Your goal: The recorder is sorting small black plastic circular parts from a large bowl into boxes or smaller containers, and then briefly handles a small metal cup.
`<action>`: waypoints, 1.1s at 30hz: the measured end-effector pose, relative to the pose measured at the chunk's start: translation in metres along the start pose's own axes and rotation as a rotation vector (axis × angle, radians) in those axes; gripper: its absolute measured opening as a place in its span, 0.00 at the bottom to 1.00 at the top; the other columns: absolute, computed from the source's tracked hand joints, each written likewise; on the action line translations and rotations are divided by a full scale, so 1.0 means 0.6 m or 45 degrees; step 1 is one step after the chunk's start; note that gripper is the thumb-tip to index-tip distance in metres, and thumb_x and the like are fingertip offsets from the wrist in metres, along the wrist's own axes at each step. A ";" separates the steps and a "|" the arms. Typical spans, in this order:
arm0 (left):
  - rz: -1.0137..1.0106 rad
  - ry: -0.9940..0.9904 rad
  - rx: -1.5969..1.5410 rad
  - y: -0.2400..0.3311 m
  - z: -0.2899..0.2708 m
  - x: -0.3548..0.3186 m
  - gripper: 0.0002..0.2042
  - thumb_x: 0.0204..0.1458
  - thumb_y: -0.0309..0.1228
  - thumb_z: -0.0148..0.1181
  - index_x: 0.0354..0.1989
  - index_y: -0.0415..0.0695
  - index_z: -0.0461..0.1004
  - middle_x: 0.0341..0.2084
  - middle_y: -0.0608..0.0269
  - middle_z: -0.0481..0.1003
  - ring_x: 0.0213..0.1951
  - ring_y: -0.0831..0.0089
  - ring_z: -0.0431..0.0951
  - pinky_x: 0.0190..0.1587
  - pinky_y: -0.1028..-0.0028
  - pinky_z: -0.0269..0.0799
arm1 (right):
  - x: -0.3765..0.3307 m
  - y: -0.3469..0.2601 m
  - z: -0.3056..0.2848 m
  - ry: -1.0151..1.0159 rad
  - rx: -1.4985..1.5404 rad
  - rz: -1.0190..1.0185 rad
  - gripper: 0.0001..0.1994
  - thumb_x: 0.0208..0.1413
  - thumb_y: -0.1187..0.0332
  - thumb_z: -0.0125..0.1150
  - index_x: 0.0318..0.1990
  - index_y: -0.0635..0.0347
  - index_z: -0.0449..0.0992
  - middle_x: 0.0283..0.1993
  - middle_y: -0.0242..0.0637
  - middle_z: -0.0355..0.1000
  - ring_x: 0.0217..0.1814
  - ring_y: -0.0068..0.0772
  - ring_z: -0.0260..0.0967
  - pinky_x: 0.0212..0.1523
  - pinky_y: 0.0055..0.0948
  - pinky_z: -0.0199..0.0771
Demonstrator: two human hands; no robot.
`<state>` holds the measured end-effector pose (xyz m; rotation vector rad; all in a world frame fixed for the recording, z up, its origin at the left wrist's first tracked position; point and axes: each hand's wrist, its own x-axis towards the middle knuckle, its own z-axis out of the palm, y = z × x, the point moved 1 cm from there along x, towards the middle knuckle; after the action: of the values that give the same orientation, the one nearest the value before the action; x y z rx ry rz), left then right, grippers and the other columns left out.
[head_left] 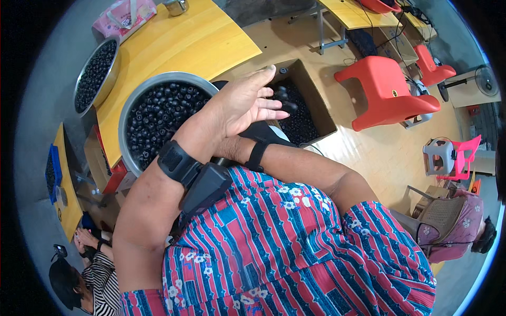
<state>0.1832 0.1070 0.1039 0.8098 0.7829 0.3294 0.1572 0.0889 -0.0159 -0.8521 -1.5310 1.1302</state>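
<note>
My left hand (243, 104) is raised, palm up and fingers apart, above a brown cardboard box (322, 108) half full of small dark round berries (301, 120). A few berries (284, 99) are in the air just off its fingertips, over the box. A black band with a black device (196, 179) sits on that forearm. My right forearm crosses underneath, with a black strap (256, 154) at the wrist. The right hand itself is hidden behind my left wrist. Beside my left hand stands a large metal bowl (123, 126) full of the same dark berries (155, 113).
A second metal bowl of berries (95, 73) and a pink bag (124, 16) rest on a yellow table (184, 42). Red plastic chairs (387, 92) stand on the floor to the right. One seated person (89, 284) is at lower left, another (453, 226) at right.
</note>
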 end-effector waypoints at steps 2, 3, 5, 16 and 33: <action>0.067 0.148 0.071 -0.004 -0.005 -0.007 0.33 0.63 0.41 0.51 0.68 0.34 0.46 0.63 0.38 0.54 0.59 0.54 0.67 0.52 0.56 0.75 | -0.004 0.004 -0.002 -0.003 -0.029 0.011 0.06 0.48 0.69 0.65 0.33 0.58 0.80 0.39 0.44 0.78 0.44 0.41 0.75 0.44 0.32 0.74; 0.071 0.160 0.065 -0.008 -0.019 -0.021 0.33 0.63 0.41 0.51 0.68 0.34 0.46 0.63 0.38 0.54 0.59 0.54 0.67 0.52 0.56 0.75 | -0.007 0.006 -0.001 0.002 -0.039 -0.012 0.06 0.48 0.69 0.65 0.33 0.58 0.80 0.39 0.44 0.78 0.44 0.41 0.75 0.44 0.32 0.74; 0.161 0.007 0.092 -0.010 -0.048 -0.047 0.31 0.63 0.39 0.51 0.68 0.35 0.50 0.61 0.43 0.59 0.58 0.57 0.69 0.52 0.60 0.76 | -0.017 0.030 -0.011 0.083 -0.074 -0.149 0.06 0.49 0.68 0.65 0.33 0.58 0.80 0.39 0.44 0.78 0.44 0.40 0.75 0.44 0.32 0.74; 0.408 0.548 0.651 -0.089 -0.203 -0.242 0.05 0.59 0.30 0.53 0.33 0.45 0.73 0.26 0.72 0.69 0.27 0.86 0.68 0.27 0.85 0.63 | -0.006 -0.016 -0.051 0.020 -0.132 0.157 0.09 0.55 0.65 0.63 0.37 0.61 0.80 0.34 0.43 0.77 0.38 0.34 0.76 0.41 0.29 0.73; 0.585 0.874 1.823 -0.199 -0.232 -0.232 0.14 0.46 0.26 0.64 0.42 0.49 0.73 0.34 0.60 0.69 0.38 0.58 0.75 0.39 0.62 0.72 | -0.010 -0.028 -0.061 -0.100 -0.200 0.295 0.08 0.56 0.68 0.63 0.37 0.64 0.79 0.34 0.35 0.77 0.39 0.21 0.72 0.44 0.24 0.70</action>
<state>-0.0161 0.0256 0.0229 2.3148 1.4882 0.4445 0.1948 0.0867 0.0002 -1.1265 -1.6326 1.2329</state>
